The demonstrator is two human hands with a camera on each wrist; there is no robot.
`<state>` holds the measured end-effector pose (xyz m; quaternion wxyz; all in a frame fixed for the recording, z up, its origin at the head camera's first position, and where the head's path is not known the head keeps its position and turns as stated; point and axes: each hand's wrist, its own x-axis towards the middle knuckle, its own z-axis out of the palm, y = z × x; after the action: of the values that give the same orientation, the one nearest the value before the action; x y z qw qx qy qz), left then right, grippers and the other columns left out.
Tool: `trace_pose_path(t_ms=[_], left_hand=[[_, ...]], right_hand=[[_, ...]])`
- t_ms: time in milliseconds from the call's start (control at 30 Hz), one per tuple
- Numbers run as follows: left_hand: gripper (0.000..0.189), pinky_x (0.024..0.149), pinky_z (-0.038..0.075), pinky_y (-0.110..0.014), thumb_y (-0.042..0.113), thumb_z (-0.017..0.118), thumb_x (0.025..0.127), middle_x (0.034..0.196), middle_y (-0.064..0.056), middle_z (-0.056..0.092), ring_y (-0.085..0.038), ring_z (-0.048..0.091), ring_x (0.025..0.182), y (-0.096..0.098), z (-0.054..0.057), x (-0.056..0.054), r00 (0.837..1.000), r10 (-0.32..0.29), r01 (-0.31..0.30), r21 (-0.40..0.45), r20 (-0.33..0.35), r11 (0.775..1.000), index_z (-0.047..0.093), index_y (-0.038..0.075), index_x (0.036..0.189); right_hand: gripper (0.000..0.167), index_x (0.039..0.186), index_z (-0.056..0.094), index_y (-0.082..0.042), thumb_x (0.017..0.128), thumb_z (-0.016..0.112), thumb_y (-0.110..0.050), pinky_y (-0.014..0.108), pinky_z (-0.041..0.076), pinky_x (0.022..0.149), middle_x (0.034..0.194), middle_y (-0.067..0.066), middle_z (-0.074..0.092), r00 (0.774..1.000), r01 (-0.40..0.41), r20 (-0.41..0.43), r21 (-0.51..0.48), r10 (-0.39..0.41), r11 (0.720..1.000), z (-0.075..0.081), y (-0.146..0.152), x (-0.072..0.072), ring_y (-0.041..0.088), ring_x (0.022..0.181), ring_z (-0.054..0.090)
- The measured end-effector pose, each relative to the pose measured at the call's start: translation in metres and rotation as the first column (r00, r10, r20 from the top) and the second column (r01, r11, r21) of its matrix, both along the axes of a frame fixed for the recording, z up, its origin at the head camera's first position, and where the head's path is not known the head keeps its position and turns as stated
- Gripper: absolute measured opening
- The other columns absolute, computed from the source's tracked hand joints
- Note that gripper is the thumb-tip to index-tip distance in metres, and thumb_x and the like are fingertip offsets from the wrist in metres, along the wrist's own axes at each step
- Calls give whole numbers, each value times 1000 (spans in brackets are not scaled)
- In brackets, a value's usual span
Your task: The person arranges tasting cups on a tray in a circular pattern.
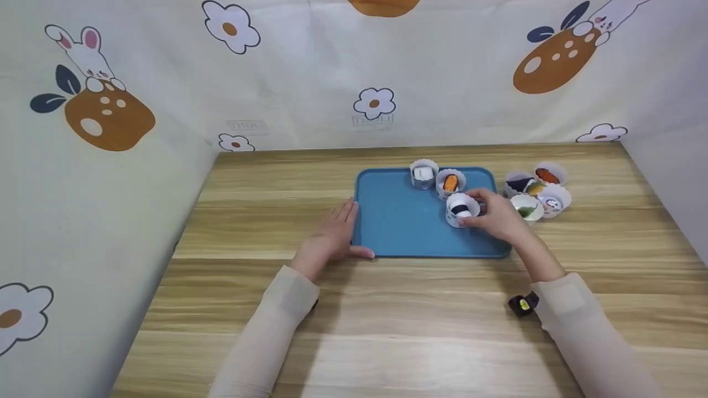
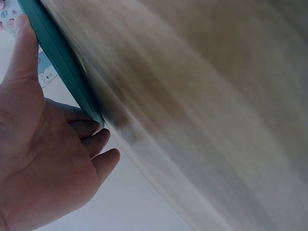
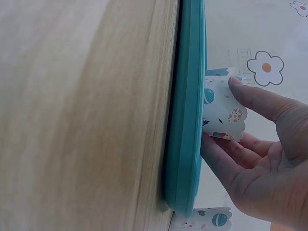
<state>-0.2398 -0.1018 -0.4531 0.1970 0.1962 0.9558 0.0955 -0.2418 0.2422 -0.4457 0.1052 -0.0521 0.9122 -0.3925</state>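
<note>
Nearest the camera, a small black object (image 1: pixel 522 304) lies by the right sleeve near the table's (image 1: pixel 387 331) front edge. Beyond it, a paper cup (image 1: pixel 461 210) holding a black-banded roll is pinched between thumb and fingers of the right hand (image 1: pixel 498 215), on the blue tray's (image 1: pixel 398 221) right half. The tray's left edge is steadied by the left hand (image 1: pixel 334 235), fingers straight; the cup sits just left of the right palm, so the right hand is nearer.
</note>
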Motion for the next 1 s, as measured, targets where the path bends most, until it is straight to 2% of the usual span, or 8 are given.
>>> trace_pose_path(t_ms=[600, 1000], left_hand=[[122, 128, 10, -44, 64, 71, 81, 169, -15, -2, -31, 3, 157, 1, 0, 1, 1000, 19, -19, 20, 14, 1000, 2, 2, 160], [122, 128, 11, -43, 64, 71, 80, 169, -15, -1, -31, 4, 157, -1, 0, 1, 1000, 2, -2, 6, 0, 1000, 3, 1, 160]], right_hand=[[66, 142, 43, 3, 89, 75, -18, 58, 40, 112, 145, 29, 49, 999, 20, 27, 13, -20, 1000, 0, -1, -1, 45, 134, 48], [67, 143, 42, 4, 88, 75, -17, 58, 41, 111, 145, 29, 49, 1000, 18, 9, 24, -18, 1000, 0, -2, -1, 44, 133, 49]])
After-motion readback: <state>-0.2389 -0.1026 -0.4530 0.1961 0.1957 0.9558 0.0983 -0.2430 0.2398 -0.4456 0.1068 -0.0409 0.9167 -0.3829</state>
